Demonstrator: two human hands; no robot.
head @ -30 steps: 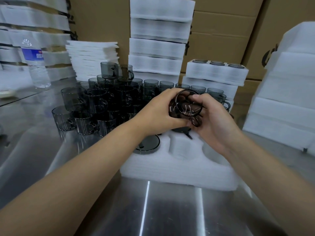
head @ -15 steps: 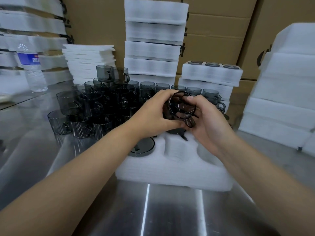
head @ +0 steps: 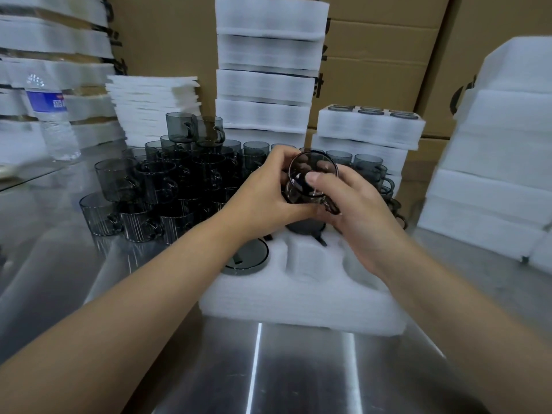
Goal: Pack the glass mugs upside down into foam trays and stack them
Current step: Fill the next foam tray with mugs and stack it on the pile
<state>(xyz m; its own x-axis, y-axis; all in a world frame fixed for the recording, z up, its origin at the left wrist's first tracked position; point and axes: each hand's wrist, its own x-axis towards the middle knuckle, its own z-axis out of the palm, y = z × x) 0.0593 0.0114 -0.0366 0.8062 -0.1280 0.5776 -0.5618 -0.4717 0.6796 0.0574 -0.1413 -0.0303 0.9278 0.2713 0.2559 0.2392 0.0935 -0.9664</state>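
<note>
Both hands hold one smoky glass mug (head: 310, 174) above the white foam tray (head: 298, 297) on the steel table. My left hand (head: 265, 195) grips its left side; my right hand (head: 355, 210) wraps the right side, thumb on the glass, the handle by its fingers. The mug is tilted with its round end toward me. In the tray, one upside-down mug (head: 246, 259) fills the near left pocket and another mug (head: 304, 227) sits behind, partly hidden by my hands. The near right pocket (head: 358, 270) holds nothing. A pile of loose mugs (head: 161, 186) stands to the left.
A tall stack of foam trays (head: 268, 70) rises behind, with a packed stack (head: 370, 127) to its right. More foam (head: 501, 162) is piled at far right, flat foam sheets (head: 152, 103) and a water bottle (head: 50, 121) at left. Cardboard boxes (head: 385, 55) line the back.
The mug has been turned in my hands, its round end swinging up toward me. Both hands stay in the same place above the tray.
</note>
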